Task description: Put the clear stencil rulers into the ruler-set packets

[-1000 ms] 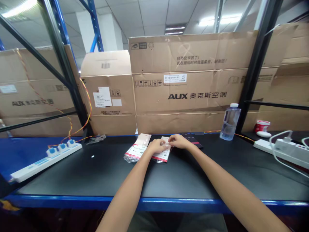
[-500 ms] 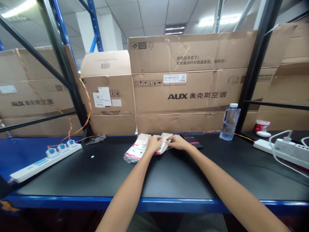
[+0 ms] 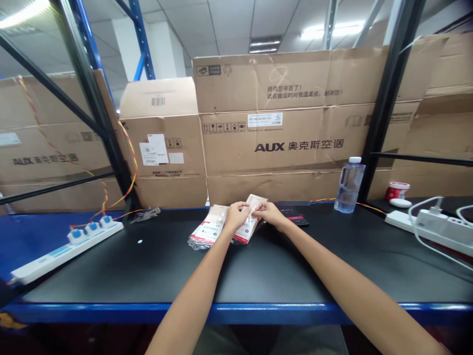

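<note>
My left hand (image 3: 235,215) and my right hand (image 3: 269,213) both pinch a small white and red plastic packet (image 3: 250,223), tilted up off the black bench mat (image 3: 148,261) at the far middle. A second packet of the same kind (image 3: 208,231) lies flat on the mat just left of my left hand. A dark flat box with a pink stripe (image 3: 297,217) lies right behind my right hand.
A white power strip with blue plugs (image 3: 62,249) lies at the left, another power strip with white cables (image 3: 432,228) at the right. A clear water bottle (image 3: 349,186) and a red-lidded tub (image 3: 398,191) stand at the back right. Cardboard boxes (image 3: 295,123) wall off the back.
The packet lay flat under my fingers a second ago; both hands have since lifted and tilted its far end up off the mat. The second packet has not moved.
</note>
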`<state>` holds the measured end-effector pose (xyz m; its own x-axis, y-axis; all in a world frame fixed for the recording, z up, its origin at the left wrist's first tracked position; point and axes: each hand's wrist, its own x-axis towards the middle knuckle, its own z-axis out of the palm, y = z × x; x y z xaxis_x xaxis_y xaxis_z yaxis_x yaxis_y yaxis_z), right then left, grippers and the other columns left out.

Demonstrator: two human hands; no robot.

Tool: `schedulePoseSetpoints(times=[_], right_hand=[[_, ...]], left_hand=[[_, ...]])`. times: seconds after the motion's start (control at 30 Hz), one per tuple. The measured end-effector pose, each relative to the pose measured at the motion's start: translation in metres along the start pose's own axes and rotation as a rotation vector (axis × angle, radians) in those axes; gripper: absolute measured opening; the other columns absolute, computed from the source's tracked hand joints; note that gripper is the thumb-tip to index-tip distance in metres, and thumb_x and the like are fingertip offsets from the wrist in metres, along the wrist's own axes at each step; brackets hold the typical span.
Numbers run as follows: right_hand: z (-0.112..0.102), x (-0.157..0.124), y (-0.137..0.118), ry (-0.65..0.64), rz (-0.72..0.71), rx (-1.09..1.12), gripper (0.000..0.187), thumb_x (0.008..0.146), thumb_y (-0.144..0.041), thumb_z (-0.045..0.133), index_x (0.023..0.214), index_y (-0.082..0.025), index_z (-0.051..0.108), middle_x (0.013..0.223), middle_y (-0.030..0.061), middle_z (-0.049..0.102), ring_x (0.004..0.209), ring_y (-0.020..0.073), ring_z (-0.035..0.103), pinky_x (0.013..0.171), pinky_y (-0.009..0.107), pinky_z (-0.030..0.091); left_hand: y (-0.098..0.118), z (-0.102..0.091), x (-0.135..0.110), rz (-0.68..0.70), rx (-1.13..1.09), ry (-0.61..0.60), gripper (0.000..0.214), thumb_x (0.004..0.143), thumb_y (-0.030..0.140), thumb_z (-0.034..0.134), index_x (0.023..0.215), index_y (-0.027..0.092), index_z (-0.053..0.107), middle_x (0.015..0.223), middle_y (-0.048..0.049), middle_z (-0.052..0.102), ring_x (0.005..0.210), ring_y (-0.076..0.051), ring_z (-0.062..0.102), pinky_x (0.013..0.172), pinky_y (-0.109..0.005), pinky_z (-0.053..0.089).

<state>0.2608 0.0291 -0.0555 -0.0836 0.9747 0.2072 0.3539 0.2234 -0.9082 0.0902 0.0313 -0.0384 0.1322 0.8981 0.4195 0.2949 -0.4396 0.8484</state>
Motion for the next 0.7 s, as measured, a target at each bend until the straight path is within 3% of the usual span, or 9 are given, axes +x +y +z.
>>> schedulePoseSetpoints(times=[0.17, 0.33, 0.47, 0.57, 0.7], right_hand=[[-0.002, -0.003, -0.007, 0.005, 0.011, 0.1, 0.029, 0.097, -0.034, 0.063, 0.118, -0.015, 0.063, 0.114, 0.0074, 0.067, 0.093, 0.0186, 0.067, 0.078, 0.037, 0.059], [-0.003, -0.013, -0.017, -0.025, -0.02, 0.193, 0.01, 0.087, -0.021, 0.069, 0.092, -0.013, 0.073, 0.08, 0.0009, 0.071, 0.068, 0.012, 0.063, 0.067, 0.026, 0.053], [-0.005, -0.016, -0.019, -0.101, 0.01, 0.227, 0.019, 0.075, -0.016, 0.07, 0.092, -0.014, 0.079, 0.068, 0.0007, 0.071, 0.063, 0.012, 0.061, 0.061, 0.023, 0.046], [-0.007, -0.019, -0.022, -0.185, 0.04, 0.233, 0.026, 0.07, -0.018, 0.073, 0.095, -0.015, 0.08, 0.072, 0.0021, 0.073, 0.066, 0.0124, 0.061, 0.057, 0.021, 0.042], [-0.011, -0.026, -0.027, -0.289, 0.06, 0.241, 0.034, 0.069, -0.02, 0.074, 0.102, -0.018, 0.08, 0.09, 0.0053, 0.077, 0.08, 0.015, 0.066, 0.065, 0.021, 0.046]], left_hand=[[-0.002, -0.008, 0.005, -0.112, -0.103, 0.122, 0.027, 0.072, 0.006, 0.066, 0.097, 0.013, 0.073, 0.108, -0.0122, 0.074, 0.098, -0.022, 0.069, 0.083, -0.03, 0.053], [-0.003, -0.013, 0.005, -0.194, -0.211, 0.065, 0.028, 0.06, 0.0, 0.062, 0.083, 0.013, 0.072, 0.077, -0.0054, 0.073, 0.067, -0.016, 0.066, 0.06, -0.024, 0.05], [-0.003, -0.015, 0.005, -0.24, -0.26, 0.04, 0.038, 0.058, 0.001, 0.063, 0.093, 0.012, 0.072, 0.067, -0.0016, 0.069, 0.056, -0.013, 0.06, 0.053, -0.022, 0.045], [-0.005, -0.018, 0.005, -0.263, -0.273, 0.017, 0.044, 0.057, 0.001, 0.064, 0.1, 0.011, 0.071, 0.061, 0.0011, 0.064, 0.051, -0.011, 0.056, 0.05, -0.021, 0.042], [-0.007, -0.024, 0.005, -0.284, -0.3, -0.095, 0.05, 0.059, 0.002, 0.066, 0.108, 0.011, 0.069, 0.066, -0.0006, 0.067, 0.054, -0.012, 0.059, 0.053, -0.022, 0.045]])
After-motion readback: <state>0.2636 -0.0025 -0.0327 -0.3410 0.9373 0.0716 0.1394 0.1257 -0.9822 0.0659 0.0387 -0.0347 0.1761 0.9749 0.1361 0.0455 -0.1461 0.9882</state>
